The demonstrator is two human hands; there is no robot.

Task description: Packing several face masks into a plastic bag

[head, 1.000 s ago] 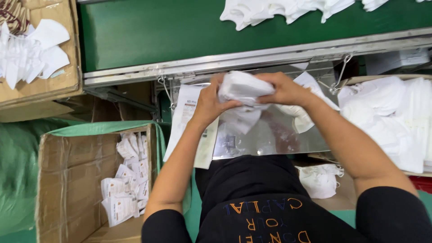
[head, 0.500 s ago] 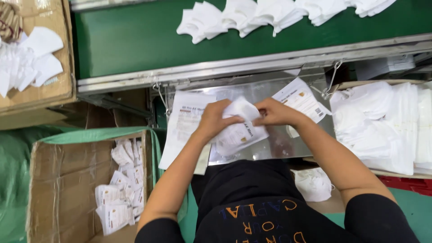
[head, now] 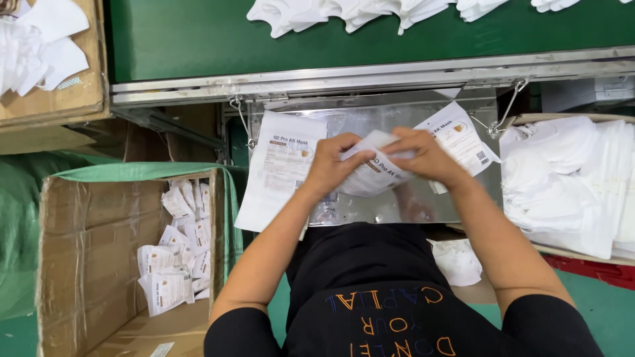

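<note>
Both hands are meeting over a shiny metal tray (head: 463, 116) that is hanging just below the edge of the green belt (head: 331, 46). The left hand (head: 334, 165) and the right hand (head: 426, 157) are together gripping a white printed pouch (head: 374, 177), fingers curled and pinching its upper edge, with the pouch hanging down between them above the tray. A stack of flat printed pouches (head: 281, 168) is lying on the tray's left side, another printed pouch (head: 460, 135) on its right. White masks (head: 344, 10) are lying in a row on the belt. A pile of white masks (head: 569, 178) is sitting to the person's right, and a cardboard box (head: 86, 264) holding filled pouches (head: 175, 258) is standing to the left
</note>
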